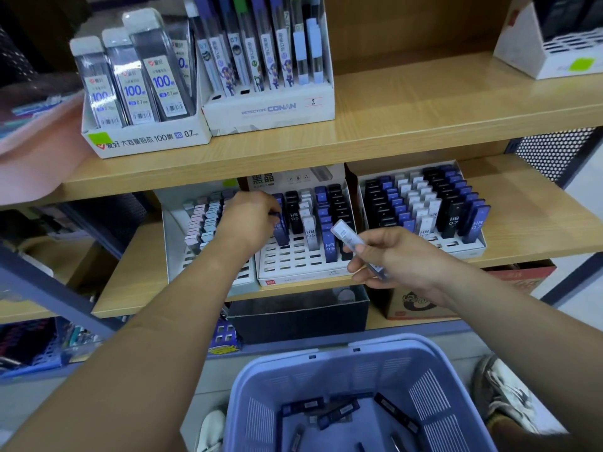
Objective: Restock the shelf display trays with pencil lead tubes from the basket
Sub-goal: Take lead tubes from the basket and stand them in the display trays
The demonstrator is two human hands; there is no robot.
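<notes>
On the middle shelf stands a white slotted display tray (pixel 293 265) holding upright HB 0.5 lead tubes in blue, black and white. My left hand (pixel 248 220) reaches into its left column, fingers closed on a blue lead tube (pixel 281 231) standing in a slot. In front of the tray's right side, my right hand (pixel 388 259) holds a clear-white lead tube (pixel 350 238) tilted up to the left. A blue plastic basket (pixel 359 363) sits below on the floor with several dark lead tubes (pixel 336 412) lying loose in it.
A fuller HB 0.7 tray (pixel 470 247) stands to the right, a pastel-tube tray (pixel 182 256) to the left. The upper shelf carries a 100-lead 0.7 box (pixel 146 138) and a Conan box (pixel 270 112). A black box (pixel 297 318) sits under the shelf. Shoes flank the basket.
</notes>
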